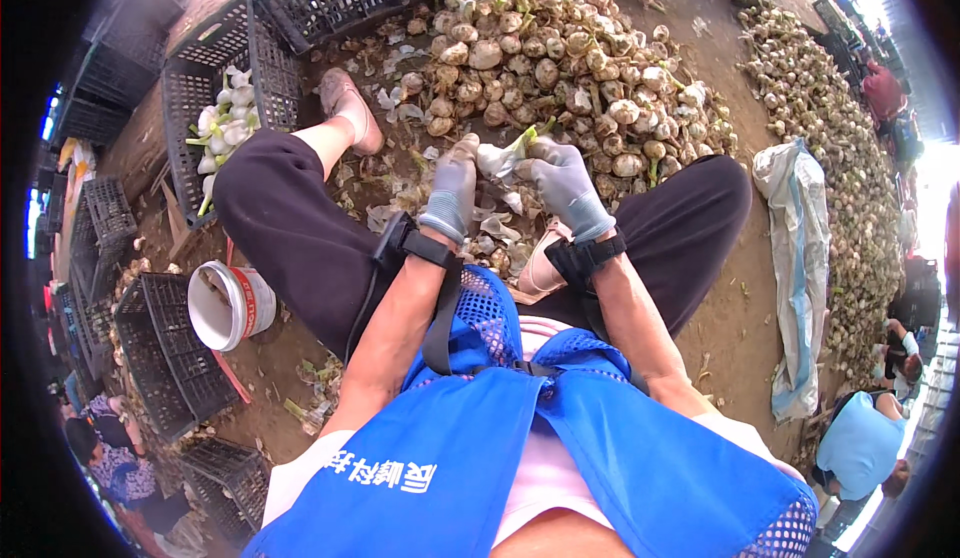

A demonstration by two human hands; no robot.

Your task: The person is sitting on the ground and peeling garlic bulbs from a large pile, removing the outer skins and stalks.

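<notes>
Both my hands wear grey gloves and meet over one pale bulb vegetable [500, 158] with a green stalk. My left hand [452, 190] grips its left side and my right hand [565, 183] grips its right side, above the ground between my knees. Just beyond them lies a big heap of dirty round bulbs [560, 58] on the dirt. Peeled husks and leaves [400, 198] litter the ground under my hands. A black strap with a small device sits on each wrist.
A black plastic crate [215, 88] at my left holds cleaned white bulbs. More black crates stand at the top and lower left. A white bucket [228, 306] sits by my left leg. A white sack [800, 258] and a second long heap lie right; other people crouch nearby.
</notes>
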